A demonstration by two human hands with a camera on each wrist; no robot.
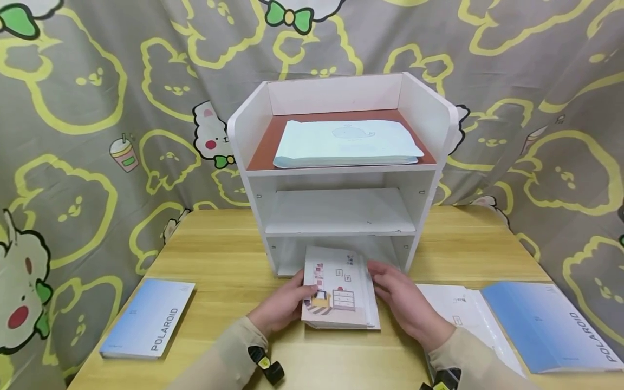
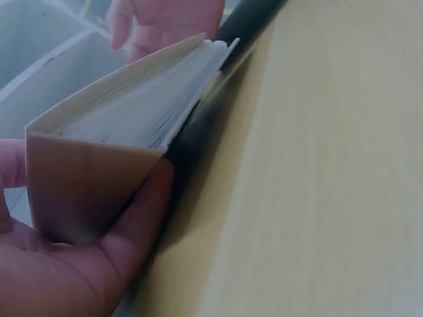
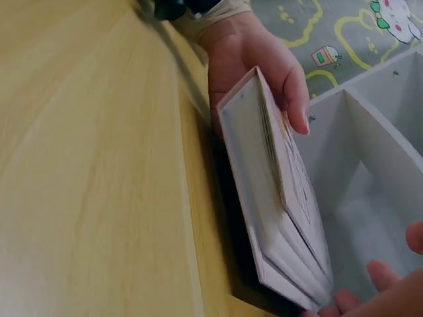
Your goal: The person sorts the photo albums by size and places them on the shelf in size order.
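Note:
A white photo album [image 1: 336,287] with a drawn room scene on its cover is held slightly above the table, in front of the shelf's lowest compartment. My left hand [image 1: 287,304] grips its spine side, thumb on the cover and fingers underneath. In the left wrist view the spine lies in the left hand [image 2: 86,271], and the page edges show. Beside the album's opposite edge is my right hand [image 1: 407,303], its fingers loosely extended. The right wrist view shows the right fingers [image 3: 380,274] close to the album's open side; contact there is unclear.
A white shelf unit [image 1: 341,234] stands at the back, with a pale whale-printed album [image 1: 348,143] on top. One blue album [image 1: 148,319] lies at left. At right are another white album [image 1: 468,319] and a blue one [image 1: 551,327], partly behind my right forearm.

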